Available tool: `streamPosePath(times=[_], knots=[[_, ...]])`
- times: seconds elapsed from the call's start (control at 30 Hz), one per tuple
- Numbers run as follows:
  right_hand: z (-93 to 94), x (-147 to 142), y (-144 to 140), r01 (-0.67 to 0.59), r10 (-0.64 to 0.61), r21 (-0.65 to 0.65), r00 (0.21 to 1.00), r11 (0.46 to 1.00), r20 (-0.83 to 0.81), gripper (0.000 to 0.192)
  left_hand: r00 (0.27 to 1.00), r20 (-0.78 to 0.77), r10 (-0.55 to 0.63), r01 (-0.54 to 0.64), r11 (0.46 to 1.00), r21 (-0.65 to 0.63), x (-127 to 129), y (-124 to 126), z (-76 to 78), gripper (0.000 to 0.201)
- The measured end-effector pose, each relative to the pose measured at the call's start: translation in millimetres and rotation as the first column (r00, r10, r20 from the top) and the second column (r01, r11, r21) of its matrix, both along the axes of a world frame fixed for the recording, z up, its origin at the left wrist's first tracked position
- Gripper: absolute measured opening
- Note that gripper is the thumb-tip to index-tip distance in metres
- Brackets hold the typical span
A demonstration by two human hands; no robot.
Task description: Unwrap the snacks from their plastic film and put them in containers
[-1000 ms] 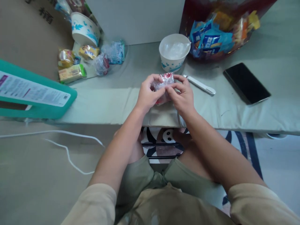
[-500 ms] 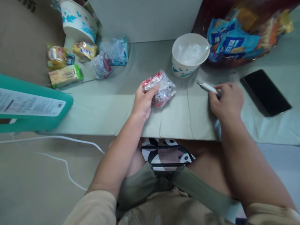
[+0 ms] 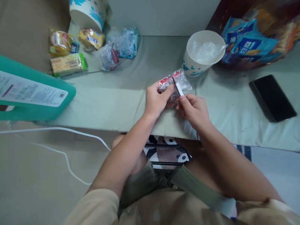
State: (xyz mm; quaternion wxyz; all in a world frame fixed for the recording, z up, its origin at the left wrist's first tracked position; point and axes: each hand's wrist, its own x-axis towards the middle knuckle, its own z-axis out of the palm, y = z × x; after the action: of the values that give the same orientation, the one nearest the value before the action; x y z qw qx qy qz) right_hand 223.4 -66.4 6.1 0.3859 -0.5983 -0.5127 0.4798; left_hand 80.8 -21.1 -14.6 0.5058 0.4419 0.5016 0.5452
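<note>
Left hand [image 3: 156, 101] pinches the crinkly red snack packet [image 3: 172, 86] tight; right hand [image 3: 194, 109] grips a white cutter [image 3: 178, 88], blade touching the packet.

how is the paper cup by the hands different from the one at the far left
The near cup stands whole in view, open top showing clear plastic inside; the far cup is cut off by the frame, its inside unseen. The near cup sits by the snack bag, the far cup above small packets. Both are white with blue print.

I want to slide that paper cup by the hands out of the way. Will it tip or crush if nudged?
The paper cup probably tips easily: it narrows toward its base and seems to hold only crumpled clear plastic, so it is likely light. Its thin paper wall would likely dent under a squeeze. On the soft cloth-covered table, it may catch rather than slide.
</note>
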Motion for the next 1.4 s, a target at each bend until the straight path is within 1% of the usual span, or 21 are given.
streamPosePath(times=[0.17, 0.37, 0.43, 0.47, 0.5, 0.57, 0.63, 0.67, 0.73, 0.77, 0.8, 0.83, 0.9, 0.93, 1.0, 1.07, 1.1, 1.17, 1.23, 1.33, 1.4], knots=[[1.9, 13, -4, -0.05, 0.054, -0.124, 0.998, 0.991, 0.034, 0.041, 0.994, 0.106, 0.03, -0.03, 1.0, 0.002, 0, 3, 1.3, 0.022], [10.6, 32, -12, -0.111, 0.153, -0.238, 0.974, 0.965, 0.169, 0.042, 0.949, 0.264, 0.174, -0.154, 0.984, -0.093, -21, 26, -3.7, 0.039], [10.8, 43, -10, -0.066, 0.116, -0.173, 0.948, 0.983, 0.296, 0.04, 0.939, 0.269, 0.213, -0.186, 0.975, -0.122, -27, 29, -5.9, 0.042], [9.6, 50, -8, -0.024, 0.059, -0.095, 0.92, 0.995, 0.388, 0.037, 0.942, 0.255, 0.219, -0.191, 0.973, -0.129, -28, 28, -6.7, 0.044], [7.5, 57, -5, 0.017, -0.017, 0.004, 0.874, 1.0, 0.485, 0.034, 0.95, 0.231, 0.211, -0.185, 0.974, -0.129, -26, 25, -7.1, 0.045], [0.9, 72, 1, 0.053, -0.157, 0.178, 0.749, 0.983, 0.644, 0.029, 0.975, 0.159, 0.153, -0.137, 0.985, -0.106, -20, 17, -6.4, 0.047], [-7.0, 86, 6, 0.053, -0.221, 0.244, 0.64, 0.968, 0.736, 0.025, 0.997, 0.05, 0.059, -0.057, 0.997, -0.05, -13, 8, -3.0, 0.042], [-10.4, 91, 8, 0.066, -0.247, 0.26, 0.601, 0.963, 0.761, 0.025, 1.0, -0.016, 0.022, -0.022, 1.0, -0.015, -10, 4, 0.0, 0.035], [-14.1, 97, 9, 0.11, -0.331, 0.326, 0.548, 0.939, 0.768, 0.025, 0.99, -0.142, 0.0, 0.007, 0.999, 0.049, -9, -1, 8.2, 0.024], [-14.0, 97, 8, 0.117, -0.373, 0.374, 0.551, 0.92, 0.746, 0.026, 0.982, -0.188, 0.012, 0.002, 0.997, 0.075, -10, -2, 13.2, 0.025], [-12.8, 95, 7, 0.101, -0.394, 0.418, 0.584, 0.903, 0.71, 0.026, 0.975, -0.221, 0.026, -0.006, 0.996, 0.093, -12, -3, 18.2, 0.025], [-10.7, 91, 5, 0.067, -0.383, 0.449, 0.642, 0.891, 0.664, 0.028, 0.969, -0.244, 0.029, -0.003, 0.995, 0.103, -14, -3, 22.9, 0.023], [-5.4, 77, -1, -0.048, -0.26, 0.462, 0.774, 0.885, 0.578, 0.031, 0.957, -0.289, -0.023, 0.055, 0.993, 0.101, -17, -5, 29.8, 0.017], [-3.0, 69, -3, -0.113, -0.181, 0.455, 0.814, 0.883, 0.552, 0.033, 0.948, -0.313, -0.059, 0.093, 0.991, 0.095, -17, -5, 31.4, 0.018], [0.4, 55, -6, -0.213, -0.062, 0.428, 0.837, 0.878, 0.543, 0.034, 0.934, -0.343, -0.096, 0.13, 0.988, 0.077, -17, -6, 30.5, 0.018], [1.7, 46, -7, -0.263, 0.001, 0.4, 0.836, 0.878, 0.548, 0.022, 0.95, -0.308, -0.049, 0.073, 0.995, 0.068, -19, -5, 25.8, 0.016], [1.7, 44, -7, -0.26, 0.008, 0.392, 0.841, 0.882, 0.541, 0.015, 0.965, -0.264, -0.006, 0.022, 0.998, 0.061, -20, -3, 22.9, 0.017], [1.3, 47, -5, -0.205, -0.029, 0.394, 0.858, 0.896, 0.512, 0.011, 0.985, -0.152, 0.083, -0.08, 0.996, 0.028, -27, 4, 17.8, 0.021], [0.8, 55, -3, -0.113, -0.123, 0.423, 0.862, 0.899, 0.492, 0.012, 0.984, -0.061, 0.17, -0.171, 0.985, -0.025, -36, 11, 15.4, 0.026], [0.9, 68, -1, -0.005, -0.264, 0.486, 0.836, 0.874, 0.482, 0.013, 0.96, 0.001, 0.282, -0.279, 0.951, -0.135, -50, 19, 18.0, 0.029], [1.7, 70, -2, -0.039, -0.255, 0.514, 0.835, 0.857, 0.488, 0.015, 0.939, 0.017, 0.343, -0.333, 0.922, -0.195, -55, 19, 23.2, 0.026]])
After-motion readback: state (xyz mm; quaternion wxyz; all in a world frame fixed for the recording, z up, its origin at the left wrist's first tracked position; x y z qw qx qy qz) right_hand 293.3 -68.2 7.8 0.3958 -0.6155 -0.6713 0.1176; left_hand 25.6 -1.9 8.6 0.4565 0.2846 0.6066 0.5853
